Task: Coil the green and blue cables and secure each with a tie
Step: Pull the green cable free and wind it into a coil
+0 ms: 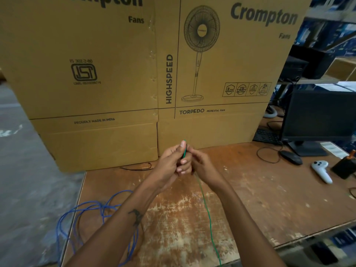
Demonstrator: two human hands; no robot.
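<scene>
Both hands met above the tabletop: the left hand and right hand closed together around the green cable; the blue cable lay tangled at the left edge.

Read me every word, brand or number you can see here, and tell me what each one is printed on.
All legible text is on the cardboard box:
"Crompton"
"Fans"
"HIGHSPEED"
"TORPEDO"
"PEDESTAL FAN"
"PROUDLY MADE IN INDIA"
"ISI" mark, with "IS 302-2-80" above it; that number is blurred, so uncertain.
The code under the mark and the four badges are too small to read.
</scene>
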